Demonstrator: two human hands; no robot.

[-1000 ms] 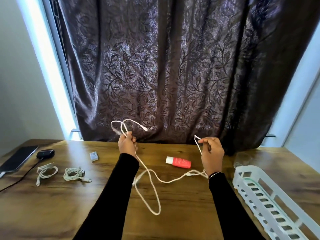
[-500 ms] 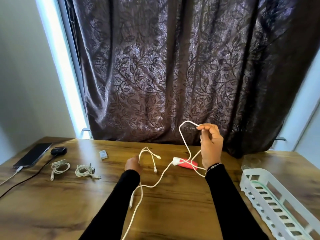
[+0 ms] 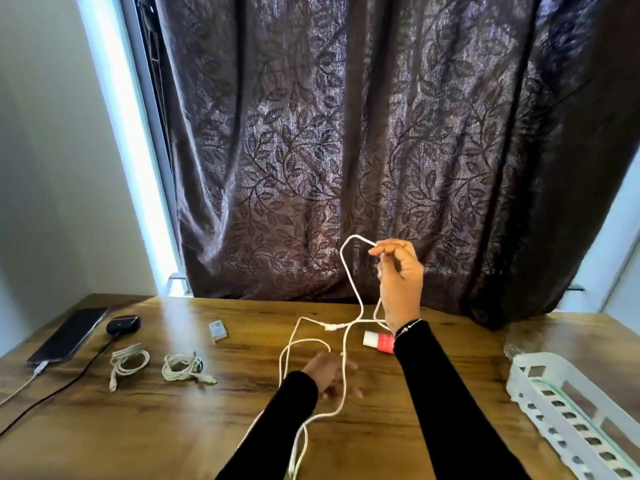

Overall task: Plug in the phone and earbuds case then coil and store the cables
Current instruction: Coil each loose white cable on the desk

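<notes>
The left hand point(image 3: 327, 372) has let go of the white cable point(image 3: 349, 278) and dropped to the table point(image 3: 214, 424), fingers spread loose. The right hand point(image 3: 400, 275) now pinches the cable's top loop, raised above the red tube point(image 3: 380, 342); slack trails down. Coiling this one looks barely begun. Phone point(image 3: 71, 334) sits plugged far left of the tube.

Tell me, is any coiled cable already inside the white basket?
No: the two coiled cables lie on the table at the left, far from the white basket at the right.
</notes>
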